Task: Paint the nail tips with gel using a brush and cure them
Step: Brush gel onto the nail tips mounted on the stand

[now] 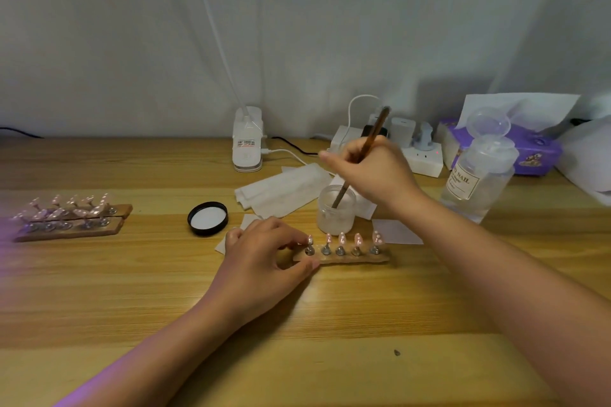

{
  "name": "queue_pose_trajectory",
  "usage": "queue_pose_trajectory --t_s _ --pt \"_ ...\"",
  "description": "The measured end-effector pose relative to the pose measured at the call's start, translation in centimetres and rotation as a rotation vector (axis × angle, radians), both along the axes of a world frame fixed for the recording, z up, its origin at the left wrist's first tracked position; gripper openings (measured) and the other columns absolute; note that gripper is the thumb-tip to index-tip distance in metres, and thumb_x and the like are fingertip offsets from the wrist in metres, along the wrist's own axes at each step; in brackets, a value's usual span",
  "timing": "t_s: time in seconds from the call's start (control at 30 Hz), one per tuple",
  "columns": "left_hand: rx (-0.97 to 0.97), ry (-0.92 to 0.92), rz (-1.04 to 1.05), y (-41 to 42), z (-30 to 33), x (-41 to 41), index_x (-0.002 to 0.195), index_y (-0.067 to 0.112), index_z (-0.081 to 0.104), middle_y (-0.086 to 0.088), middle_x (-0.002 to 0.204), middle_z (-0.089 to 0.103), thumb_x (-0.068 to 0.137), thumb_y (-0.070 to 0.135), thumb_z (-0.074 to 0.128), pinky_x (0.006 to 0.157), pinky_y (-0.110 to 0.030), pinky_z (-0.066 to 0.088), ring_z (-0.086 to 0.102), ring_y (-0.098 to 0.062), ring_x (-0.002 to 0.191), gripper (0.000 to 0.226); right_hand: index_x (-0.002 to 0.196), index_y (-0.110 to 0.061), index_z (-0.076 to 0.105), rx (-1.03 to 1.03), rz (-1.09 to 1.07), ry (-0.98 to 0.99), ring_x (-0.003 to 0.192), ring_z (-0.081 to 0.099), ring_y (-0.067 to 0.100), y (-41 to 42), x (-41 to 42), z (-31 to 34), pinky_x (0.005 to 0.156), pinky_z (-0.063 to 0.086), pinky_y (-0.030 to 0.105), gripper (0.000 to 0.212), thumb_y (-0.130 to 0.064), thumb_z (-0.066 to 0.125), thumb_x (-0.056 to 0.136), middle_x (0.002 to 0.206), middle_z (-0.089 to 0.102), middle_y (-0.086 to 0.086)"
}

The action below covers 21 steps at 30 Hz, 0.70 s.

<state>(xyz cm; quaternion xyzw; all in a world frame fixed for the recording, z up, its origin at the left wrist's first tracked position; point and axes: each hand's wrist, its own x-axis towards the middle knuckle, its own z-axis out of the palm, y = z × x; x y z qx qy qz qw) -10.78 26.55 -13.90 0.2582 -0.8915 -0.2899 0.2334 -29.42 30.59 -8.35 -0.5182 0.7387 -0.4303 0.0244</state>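
Head view: right hand (pixel 370 172) grips slim brown brush (pixel 363 155), tip in frosted round jar (pixel 335 211); left hand (pixel 264 261) pinches wooden strip (pixel 350 258) of glossy pink nail tips (pixel 342 238) on wood-grain table (pixel 132 291)

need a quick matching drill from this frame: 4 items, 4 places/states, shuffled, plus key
Things:
1. brush
2. black lid
3. nail tip strip
4. labelled clear bottle

Places or states:
A. lying inside-up on the table, left of the jar
B. standing at the right, flip cap open
C. in the right hand's grip, tip down in the frosted jar
D. pinched at its left end by the left hand

Pairs: 1-C, 2-A, 3-D, 4-B
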Motion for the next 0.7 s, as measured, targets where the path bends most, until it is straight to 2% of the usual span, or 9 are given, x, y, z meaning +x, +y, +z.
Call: queue_pose_trajectory --t_s 0.07,0.17,0.27,0.37,0.43,0.53,0.7 --pt "-0.007 0.008 0.006 0.0 0.0 0.0 0.098 0.037 0.064 0.021 0.096 0.056 0.076 0.046 0.064 0.088 -0.031 0.024 0.047 0.003 0.099 0.024 0.047 -0.017 0.051 -0.098 -0.071 -0.122 0.047 0.049 0.002 0.1 -0.6 0.5 0.061 0.046 0.026 0.046 -0.039 0.060 0.085 0.040 0.046 -0.010" --pt "0.012 0.046 0.008 0.0 0.0 0.0 0.099 0.036 0.066 0.022 0.095 0.056 0.072 0.053 0.063 0.091 -0.033 0.027 0.048 0.002 0.099 0.033 0.053 -0.006 0.054 -0.178 -0.202 -0.281 0.038 0.047 -0.003 0.5 -1.3 0.9 0.047 0.042 0.010 0.048 -0.040 0.059 0.086 0.042 0.048 -0.006" --pt "0.052 0.078 -0.010 0.1 0.2 0.0 0.094 0.036 0.068 0.020 0.091 0.057 0.064 0.062 0.053 0.093 -0.039 0.031 0.050 -0.001 0.097 0.042 0.050 -0.013 0.053 -0.172 -0.276 -0.401 0.034 0.046 -0.005 1.1 -1.6 0.8 0.036 0.033 0.003 0.046 -0.042 0.058 0.086 0.032 0.047 -0.010" --pt "0.071 0.106 -0.005 0.1 0.4 0.0 0.090 0.037 0.069 0.017 0.088 0.059 0.066 0.057 0.057 0.092 -0.046 0.036 0.053 -0.004 0.095 0.034 0.053 -0.017 0.054 -0.129 -0.336 -0.456 0.033 0.046 -0.002 1.5 -1.7 0.5 0.043 0.037 0.013 0.044 -0.045 0.057 0.086 0.034 0.047 -0.011" --pt "0.072 0.119 0.004 0.1 0.4 -0.1 0.090 0.036 0.070 0.015 0.088 0.059 0.071 0.045 0.066 0.090 -0.050 0.038 0.054 -0.007 0.093 0.022 0.053 -0.017 0.054 -0.123 -0.359 -0.464 0.038 0.047 0.000 1.7 -1.6 0.3 0.050 0.036 0.018 0.043 -0.044 0.057 0.086 0.041 0.049 -0.010" --pt "0.088 0.130 0.012 0.0 0.4 -0.1 0.091 0.036 0.070 0.014 0.089 0.060 0.076 0.031 0.070 0.089 -0.053 0.040 0.055 -0.009 0.093 0.016 0.055 -0.016 0.055 -0.117 -0.366 -0.473 0.043 0.048 0.003 2.0 -1.6 0.1 0.051 0.037 0.019 0.042 -0.043 0.057 0.087 0.046 0.051 -0.008" --pt "0.100 0.136 0.000 0.0 0.3 0.0 0.091 0.035 0.070 0.013 0.088 0.061 0.077 0.028 0.071 0.087 -0.053 0.040 0.055 -0.009 0.092 0.016 0.055 -0.015 0.055 -0.131 -0.385 -0.483 0.042 0.048 0.002 2.4 -1.8 -0.2 0.050 0.035 0.017 0.041 -0.041 0.058 0.087 0.043 0.050 -0.008"
